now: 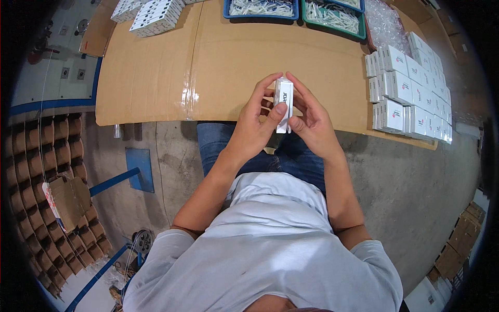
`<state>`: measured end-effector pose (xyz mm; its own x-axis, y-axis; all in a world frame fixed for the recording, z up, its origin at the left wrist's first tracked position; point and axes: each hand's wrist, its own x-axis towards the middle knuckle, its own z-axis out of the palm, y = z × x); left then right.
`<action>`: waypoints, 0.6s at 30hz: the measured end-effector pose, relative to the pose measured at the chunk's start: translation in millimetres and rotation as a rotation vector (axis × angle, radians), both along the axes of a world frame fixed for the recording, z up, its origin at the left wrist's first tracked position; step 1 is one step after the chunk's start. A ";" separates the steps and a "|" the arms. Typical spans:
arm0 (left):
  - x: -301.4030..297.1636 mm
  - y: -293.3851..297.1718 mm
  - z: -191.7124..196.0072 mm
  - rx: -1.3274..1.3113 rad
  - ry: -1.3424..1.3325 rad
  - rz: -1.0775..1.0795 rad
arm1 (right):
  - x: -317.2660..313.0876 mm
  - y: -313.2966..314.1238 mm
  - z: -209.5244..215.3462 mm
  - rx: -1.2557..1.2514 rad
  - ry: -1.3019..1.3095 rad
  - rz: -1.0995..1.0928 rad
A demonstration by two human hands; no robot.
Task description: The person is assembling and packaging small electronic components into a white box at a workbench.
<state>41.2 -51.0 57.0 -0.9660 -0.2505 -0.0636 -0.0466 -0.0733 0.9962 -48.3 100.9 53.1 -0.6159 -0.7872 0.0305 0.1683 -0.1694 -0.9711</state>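
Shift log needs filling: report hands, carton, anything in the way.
Left hand gripping small white carton. Right hand cupped at carton's right side. Stacked white cartons at right of cardboard-covered table, clear of hands.

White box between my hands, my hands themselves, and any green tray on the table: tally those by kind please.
White box: 1
Hands: 2, left hand and right hand
Green tray: 1
Total: 4

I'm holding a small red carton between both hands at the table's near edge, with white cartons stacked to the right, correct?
Not quite: the head view shows the small carton is white, not red. Your left hand and right hand hold it at the near edge of the table, with stacked white cartons to the right.
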 end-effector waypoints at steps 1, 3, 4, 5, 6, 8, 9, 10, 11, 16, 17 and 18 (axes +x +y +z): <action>0.9 -0.1 -0.6 -0.001 0.000 -0.001 | -1.8 -0.8 -2.3 0.003 -0.025 -0.017; 1.5 0.0 0.5 -0.297 0.104 0.053 | -2.8 -1.1 -1.9 0.007 -0.050 -0.035; -0.4 -1.8 -1.5 -0.296 0.104 0.052 | -2.3 -1.0 1.7 0.025 -0.138 -0.050; -3.4 -4.8 -4.7 -0.516 0.207 0.119 | -0.9 -1.3 4.5 0.043 -0.226 -0.064; -4.9 -6.2 -7.0 -0.736 0.311 0.187 | 1.5 -2.8 5.6 0.043 -0.226 -0.064; -5.8 -1.5 -8.4 -0.605 0.398 0.163 | 7.9 -8.4 7.3 0.020 -0.217 -0.091; -6.5 2.0 -9.5 -0.472 0.483 0.141 | 10.8 -10.6 7.8 0.021 -0.218 -0.092; -6.4 5.5 -12.2 -0.457 0.479 0.176 | 13.7 -12.8 8.1 0.007 -0.175 -0.102; -6.6 7.5 -16.0 -0.456 0.481 0.174 | 15.5 -15.3 8.6 -0.006 -0.130 -0.113; -8.9 13.5 -25.5 -0.404 0.612 0.338 | 25.0 -22.8 16.6 0.061 -0.051 -0.098; -8.3 14.6 -26.2 -0.352 0.623 0.366 | 25.6 -23.4 17.2 0.061 -0.052 -0.100; -6.8 14.8 -24.3 -0.315 0.614 0.357 | 26.5 -23.8 18.5 0.035 -0.052 -0.094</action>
